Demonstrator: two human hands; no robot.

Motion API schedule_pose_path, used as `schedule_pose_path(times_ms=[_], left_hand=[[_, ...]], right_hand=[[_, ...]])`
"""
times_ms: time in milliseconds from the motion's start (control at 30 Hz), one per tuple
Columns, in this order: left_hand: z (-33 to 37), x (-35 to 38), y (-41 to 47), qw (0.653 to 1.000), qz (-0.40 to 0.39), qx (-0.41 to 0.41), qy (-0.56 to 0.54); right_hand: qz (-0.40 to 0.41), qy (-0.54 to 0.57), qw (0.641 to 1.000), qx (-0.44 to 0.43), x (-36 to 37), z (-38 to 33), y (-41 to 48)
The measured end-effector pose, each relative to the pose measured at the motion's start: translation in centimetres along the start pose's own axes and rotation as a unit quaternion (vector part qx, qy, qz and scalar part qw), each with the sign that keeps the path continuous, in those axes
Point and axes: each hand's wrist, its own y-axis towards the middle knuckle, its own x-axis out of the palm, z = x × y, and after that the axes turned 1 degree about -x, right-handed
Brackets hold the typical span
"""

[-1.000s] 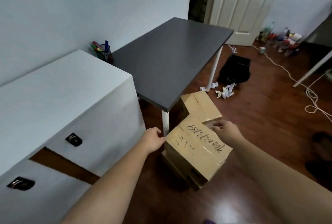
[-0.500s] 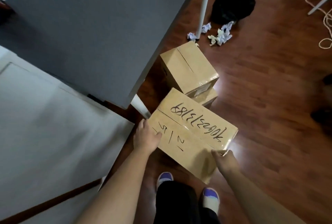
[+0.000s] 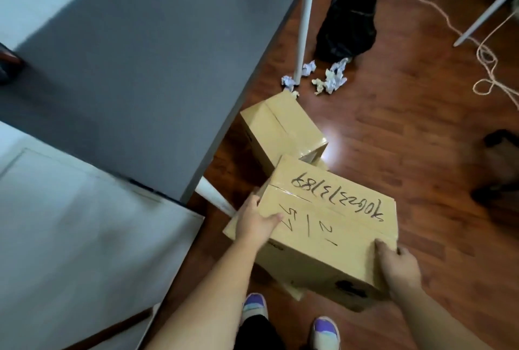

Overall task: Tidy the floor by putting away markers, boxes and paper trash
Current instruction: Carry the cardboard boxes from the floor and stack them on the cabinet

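Observation:
A cardboard box with black handwritten numbers (image 3: 331, 226) is between my hands above the wooden floor. My left hand (image 3: 257, 222) grips its left edge, thumb on top. Gripping the near right corner is my right hand (image 3: 398, 268). A second, smaller cardboard box (image 3: 280, 130) stands behind it by the table leg, and part of a flat cardboard piece (image 3: 297, 292) shows underneath. Several crumpled paper balls (image 3: 332, 78) lie on the floor farther back.
A dark grey table (image 3: 146, 54) with white legs (image 3: 304, 21) fills the upper left, and a white cabinet (image 3: 75, 231) is at the lower left. A black bag (image 3: 346, 29) and a pale cord (image 3: 483, 54) lie on the floor. My feet are just below the box.
The view tilted down from the room to the floor. My right hand moved from the box's far top edge to its near right corner, and the box came up closer to me.

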Motion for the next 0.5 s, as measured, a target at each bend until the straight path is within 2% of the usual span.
schedule_pose_path(times_ms=[100,267,400,500], left_hand=[[6.3,-1.1,-3.8,0.997,0.015,0.063,-0.029],[17.2,-6.1,-11.2,0.975,0.106,0.172,-0.094],[22.3,-13.4,-18.6,0.929,0.206,0.251,-0.176],[22.0,-20.2,-24.1,0.887,0.29,0.284,-0.221]], right_hand=[[0.03,0.008,0.998,-0.052,-5.7,-3.9,-1.2],[0.088,0.074,0.977,-0.18,-15.3,-13.1,-5.5],[0.079,0.112,0.94,-0.313,-20.6,-21.3,-12.1],[0.04,0.138,0.892,-0.429,-21.6,-26.3,-19.8]])
